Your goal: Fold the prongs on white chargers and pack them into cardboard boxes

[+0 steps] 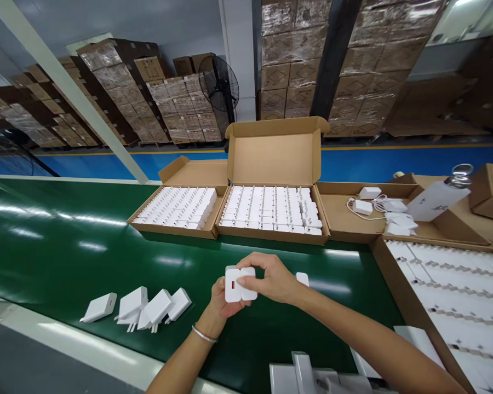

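Note:
Over the green belt, two white USB wall chargers [232, 293] are held side by side, port faces toward me; one shows a red port. My left hand [218, 300], with a bracelet at the wrist, is closed round them from below and the left. From the right, my right hand [273, 279] grips the right-hand charger [250, 295], its thumb across the front and its fingers over the top. Several loose white chargers [133, 303] with plug pins lie on the belt to the left. Another white charger [303, 278] lies partly behind my right forearm.
Open cartons with rows of chargers stand behind the belt [181, 273]: a left carton [207, 232] and a middle carton [271, 234]. A right carton [382, 257] holds more. A tray [340, 219] carries cabled adapters and a white bottle [435, 202]. Grey-white pieces [304, 375] lie in front.

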